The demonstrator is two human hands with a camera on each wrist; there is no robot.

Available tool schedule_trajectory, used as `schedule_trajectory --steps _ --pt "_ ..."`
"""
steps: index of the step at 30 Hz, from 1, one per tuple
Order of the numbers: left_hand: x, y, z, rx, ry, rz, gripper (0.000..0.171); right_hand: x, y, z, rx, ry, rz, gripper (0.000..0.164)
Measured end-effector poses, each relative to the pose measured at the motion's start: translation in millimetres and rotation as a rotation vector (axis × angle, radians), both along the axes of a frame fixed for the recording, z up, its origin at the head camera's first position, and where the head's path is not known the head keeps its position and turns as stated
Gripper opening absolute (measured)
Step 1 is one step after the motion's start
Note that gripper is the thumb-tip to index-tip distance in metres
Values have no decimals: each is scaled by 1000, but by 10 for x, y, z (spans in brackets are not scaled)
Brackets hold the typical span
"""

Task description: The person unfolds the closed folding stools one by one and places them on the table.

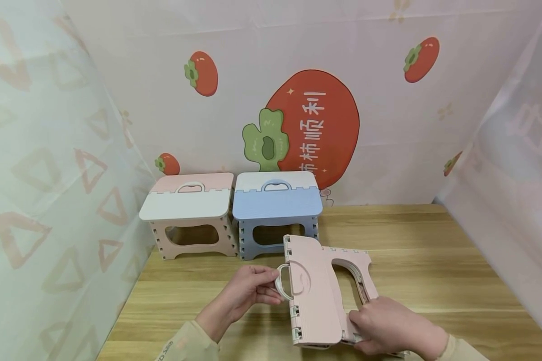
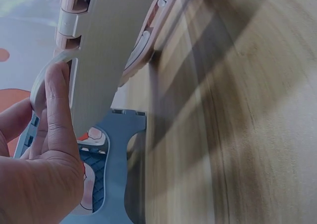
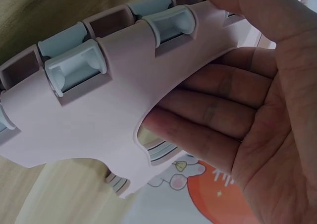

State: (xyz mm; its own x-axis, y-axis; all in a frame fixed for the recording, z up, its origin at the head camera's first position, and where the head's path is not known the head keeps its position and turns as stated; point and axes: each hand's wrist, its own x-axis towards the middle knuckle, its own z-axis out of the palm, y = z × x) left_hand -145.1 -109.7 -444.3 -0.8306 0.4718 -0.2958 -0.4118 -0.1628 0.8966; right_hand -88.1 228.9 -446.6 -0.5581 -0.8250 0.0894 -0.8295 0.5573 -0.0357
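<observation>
A pink folding stool (image 1: 316,301) is held on its side in front of me, its seat part folded and one leg panel (image 1: 366,268) spread out to the right. My left hand (image 1: 246,293) pinches the white carry handle (image 2: 40,87) at the seat's left edge between thumb and fingers. At the lower right, my right hand (image 1: 390,326) grips the leg panel. In the right wrist view its fingers (image 3: 208,112) pass through the cutout in the pink panel (image 3: 119,100), beside the pink and white hinge knuckles (image 3: 74,65).
Behind stand two unfolded stools, a pink and white one (image 1: 185,208) at left and a blue and white one (image 1: 277,203) beside it. They stand on a wood-grain table (image 1: 433,260). A printed cloth backdrop (image 1: 379,150) rises behind, with cloth sides left and right.
</observation>
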Motion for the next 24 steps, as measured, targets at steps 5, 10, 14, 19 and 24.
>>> schedule_trajectory --steps 5,10,14,19,24 --pt "0 5 30 17 17 -16 35 -7 9 16 -16 10 -5 38" --pt "5 12 69 32 29 -36 39 -13 33 27 -29 0 -12 38" --pt "6 23 99 50 41 -47 44 -27 50 33 -42 2 -11 39" --pt "9 47 128 68 55 -56 39 -35 72 48 -60 -3 -11 40" --pt "4 78 156 83 75 -69 41 -34 86 72 -52 -43 -25 39"
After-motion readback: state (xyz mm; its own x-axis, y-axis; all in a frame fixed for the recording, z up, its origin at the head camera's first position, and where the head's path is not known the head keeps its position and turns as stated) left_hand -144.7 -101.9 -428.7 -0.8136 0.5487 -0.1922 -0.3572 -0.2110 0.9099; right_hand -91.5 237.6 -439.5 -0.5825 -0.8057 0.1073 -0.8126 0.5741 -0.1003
